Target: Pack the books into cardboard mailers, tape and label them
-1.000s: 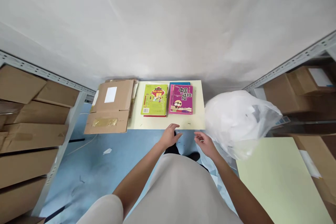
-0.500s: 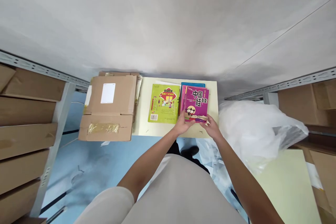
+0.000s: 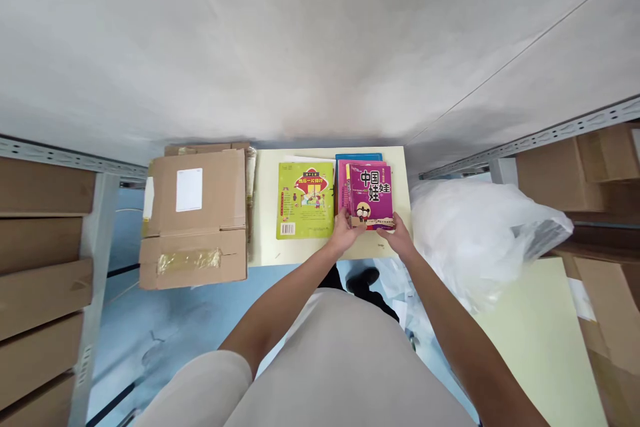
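A purple book (image 3: 373, 190) with large Chinese characters and two cartoon figures lies at the top of a small pile. My left hand (image 3: 345, 233) grips its lower left corner, and my right hand (image 3: 397, 236) has hold of the lower right one. The fingers of both hands are bent round the edges, partly hidden beneath. Pink covers (image 3: 342, 181) show under the purple book, and a blue book (image 3: 357, 157) sticks out behind them. Left of the pile, a green book (image 3: 305, 203) with a barcode lies flat, with a white sheet or cover peeking out behind.
Flattened cardboard boxes (image 3: 200, 220) are stacked on the left of the pale yellow table (image 3: 265, 213) and overhang its front edge. A bulky clear plastic bag (image 3: 470, 233) stands close on the right. Shelves with cartons (image 3: 40, 240) flank both sides; a wall rises behind.
The view has shifted slightly, so the table and books sit a little further left. Both hands stay on the purple book, which has hardly moved on the pile.
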A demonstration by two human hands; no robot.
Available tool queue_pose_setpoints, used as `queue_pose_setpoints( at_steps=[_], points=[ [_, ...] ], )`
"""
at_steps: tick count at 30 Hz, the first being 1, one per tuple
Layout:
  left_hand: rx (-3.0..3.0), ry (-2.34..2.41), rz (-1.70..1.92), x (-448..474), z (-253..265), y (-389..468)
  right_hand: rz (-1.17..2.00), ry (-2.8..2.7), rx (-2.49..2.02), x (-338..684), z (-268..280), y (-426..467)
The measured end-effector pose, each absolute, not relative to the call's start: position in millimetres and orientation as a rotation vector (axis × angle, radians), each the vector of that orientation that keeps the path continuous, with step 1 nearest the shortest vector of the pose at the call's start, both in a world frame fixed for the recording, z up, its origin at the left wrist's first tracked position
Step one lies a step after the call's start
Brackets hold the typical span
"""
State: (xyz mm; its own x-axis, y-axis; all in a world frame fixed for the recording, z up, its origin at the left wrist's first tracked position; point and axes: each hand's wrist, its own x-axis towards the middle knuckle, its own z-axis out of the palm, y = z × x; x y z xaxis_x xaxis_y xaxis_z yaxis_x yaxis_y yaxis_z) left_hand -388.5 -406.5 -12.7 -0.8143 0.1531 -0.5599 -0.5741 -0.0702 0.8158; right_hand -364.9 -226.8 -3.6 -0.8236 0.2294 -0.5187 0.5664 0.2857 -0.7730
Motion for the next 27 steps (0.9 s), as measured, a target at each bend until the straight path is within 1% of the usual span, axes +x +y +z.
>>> queue_pose_setpoints(
  at_steps=[4,10,15,18,24,27],
  points=[
    [-0.590,1.704,1.893,-379,-15,-402,-1.679,2.087,0.855,-349,-8,-226],
    [-0.613,1.498,1.905,-344,-18,-404,-1.751,2.088,1.059,-314,-13,-234],
    [-0.725,1.462,1.876,-329,-24,-411,-1.885,1.877,1.193,-296,-11,-236],
    [-0.693,1.383,1.894,-326,-22,-418,-1.930,1.808,1.291,-289,-10,-235],
    [-0.560,1.259,1.937,-314,-7,-439,-2.072,1.627,1.227,-273,-2,-232],
    [-0.476,1.226,1.947,-301,7,-451,-2.081,1.608,1.111,-262,7,-227]
  ],
)
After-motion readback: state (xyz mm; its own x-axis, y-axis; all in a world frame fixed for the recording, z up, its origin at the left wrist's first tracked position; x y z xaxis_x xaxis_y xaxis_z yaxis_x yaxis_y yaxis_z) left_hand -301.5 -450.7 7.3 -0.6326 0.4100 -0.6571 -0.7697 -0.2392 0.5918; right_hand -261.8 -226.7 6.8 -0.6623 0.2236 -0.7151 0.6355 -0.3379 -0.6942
